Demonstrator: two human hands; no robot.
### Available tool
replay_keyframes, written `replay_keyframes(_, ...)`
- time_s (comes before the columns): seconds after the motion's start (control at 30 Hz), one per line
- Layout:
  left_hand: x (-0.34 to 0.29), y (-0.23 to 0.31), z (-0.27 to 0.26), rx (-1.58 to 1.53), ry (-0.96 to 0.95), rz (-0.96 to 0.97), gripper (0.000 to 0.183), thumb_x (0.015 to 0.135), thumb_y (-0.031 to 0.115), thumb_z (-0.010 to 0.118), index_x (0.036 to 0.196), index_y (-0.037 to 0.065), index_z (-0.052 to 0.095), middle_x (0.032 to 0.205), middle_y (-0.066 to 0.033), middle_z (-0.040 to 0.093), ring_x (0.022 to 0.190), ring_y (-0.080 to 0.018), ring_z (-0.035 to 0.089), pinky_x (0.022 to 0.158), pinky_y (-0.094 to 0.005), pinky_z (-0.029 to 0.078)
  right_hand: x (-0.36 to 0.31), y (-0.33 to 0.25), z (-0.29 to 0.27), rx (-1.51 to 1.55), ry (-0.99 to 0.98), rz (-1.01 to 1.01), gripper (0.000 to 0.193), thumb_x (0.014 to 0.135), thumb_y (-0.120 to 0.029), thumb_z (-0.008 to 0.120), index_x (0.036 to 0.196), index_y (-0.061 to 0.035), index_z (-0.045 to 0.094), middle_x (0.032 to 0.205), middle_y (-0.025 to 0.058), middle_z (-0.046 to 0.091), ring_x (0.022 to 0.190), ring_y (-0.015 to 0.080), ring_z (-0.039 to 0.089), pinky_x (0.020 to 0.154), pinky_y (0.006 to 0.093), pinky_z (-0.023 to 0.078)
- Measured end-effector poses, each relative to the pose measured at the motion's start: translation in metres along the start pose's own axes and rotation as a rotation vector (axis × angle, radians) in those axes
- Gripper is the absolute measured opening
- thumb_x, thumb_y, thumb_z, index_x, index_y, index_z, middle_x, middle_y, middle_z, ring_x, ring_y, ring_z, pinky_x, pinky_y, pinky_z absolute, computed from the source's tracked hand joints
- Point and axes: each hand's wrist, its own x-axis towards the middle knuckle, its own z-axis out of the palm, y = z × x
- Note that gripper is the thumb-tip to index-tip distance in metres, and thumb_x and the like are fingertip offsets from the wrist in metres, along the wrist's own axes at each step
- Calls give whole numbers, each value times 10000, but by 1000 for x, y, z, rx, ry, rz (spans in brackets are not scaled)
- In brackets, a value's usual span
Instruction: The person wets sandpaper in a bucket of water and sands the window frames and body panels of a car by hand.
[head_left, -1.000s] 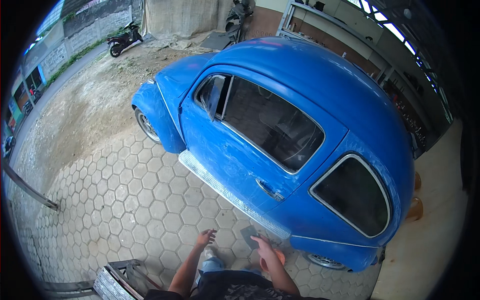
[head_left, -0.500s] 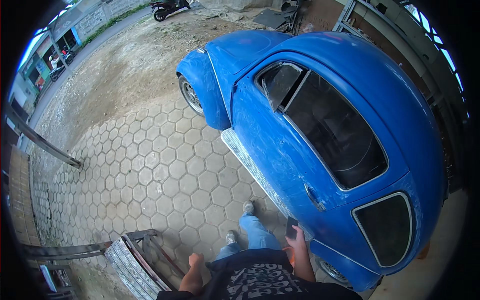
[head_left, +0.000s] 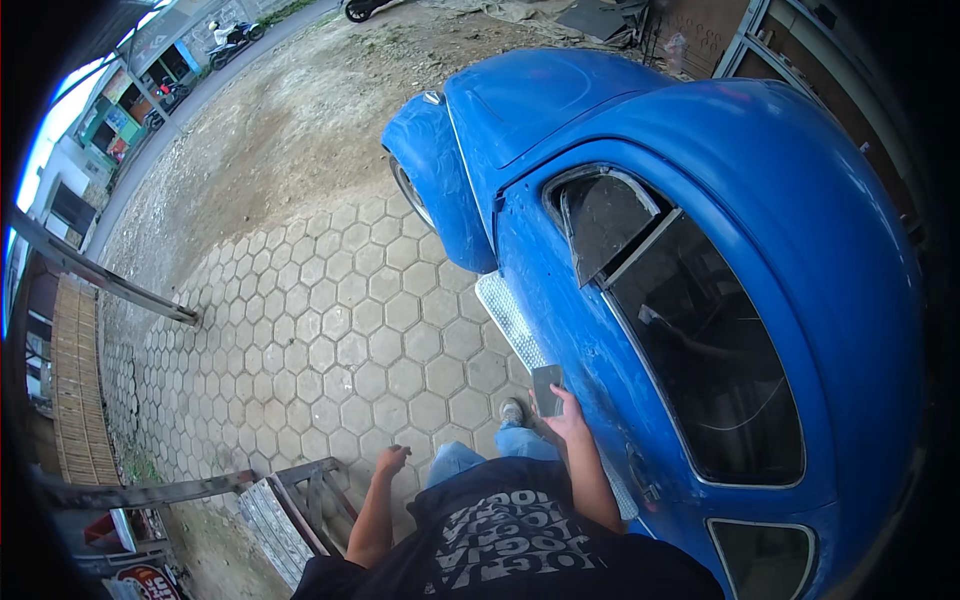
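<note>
My right hand point(head_left: 565, 412) is closed round a flat, dark grey rectangular piece point(head_left: 548, 390), held up in front of me. Close beside it on the right stands a blue rounded car point(head_left: 560, 330) with whitish smears over its door and fender. The held piece appears in front of the car's silvery running board point(head_left: 512, 318); it is not clear whether they touch. My left hand point(head_left: 392, 460) hangs over the paving with its fingers loosely curled, and nothing shows in it.
Hexagonal paving point(head_left: 340, 340) runs ahead and to the left, meeting bare dirt point(head_left: 290, 150). A slatted wooden bench point(head_left: 285, 530) stands at lower left, near a slanting post point(head_left: 110, 275). Motorcycles, one with a rider point(head_left: 225, 45), are on the road.
I have moved forward along the car, so more of its rear window has dropped out of view. My right hand has risen with the grey piece. The motorcycle rider has travelled along the road.
</note>
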Motion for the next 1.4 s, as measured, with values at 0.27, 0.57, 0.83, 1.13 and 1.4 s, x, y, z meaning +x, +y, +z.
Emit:
replay_keyframes(0.27, 8, 97, -26, -186, 82, 233, 325, 862, 300, 514, 995, 48, 670, 834, -111, 664, 717, -185, 636, 674, -309, 494, 63, -50, 63, -482, 11, -77, 315, 908, -183, 475, 1197, -63, 512, 1126, 60, 592, 982, 199, 612, 666, 345, 473)
replay_keyframes(0.57, 100, -19, -48, -226, -211, -281, 339, 817, 283, 539, 1067, 80, 646, 920, -107, 647, 742, -209, 617, 599, -355, 504, 94, -79, 176, -819, 284, -550, 434, 954, -322, 444, 1319, -87, 465, 1188, 39, 566, 1026, 157, 575, 676, 299, 484)
replay_keyframes(0.83, 193, 73, -164, -164, -224, -156, 355, 814, 295, 518, 1082, 90, 631, 911, -103, 644, 718, -202, 615, 575, -344, 491, 96, -76, 222, -237, 582, -621, 371, 931, -261, 453, 1268, -106, 458, 1160, 64, 544, 1047, 195, 557, 745, 397, 472)
replay_keyframes(1.13, 328, 274, -280, 229, -222, 228, 344, 830, 315, 517, 1051, 86, 647, 817, -92, 647, 642, -185, 625, 511, -317, 471, 128, -79, 270, 673, 525, -579, 248, 810, -54, 505, 1041, -22, 421, 1040, 145, 433, 1031, 295, 470, 985, 529, 397)
replay_keyframes(1.4, 337, 361, -276, 285, -273, 334, 319, 855, 308, 486, 1031, 97, 648, 819, -79, 648, 625, -175, 615, 495, -305, 463, 153, -153, 274, 1026, 302, -491, 310, 842, -4, 434, 1132, 81, 366, 1171, 198, 401, 1133, 330, 430, 1054, 567, 326)
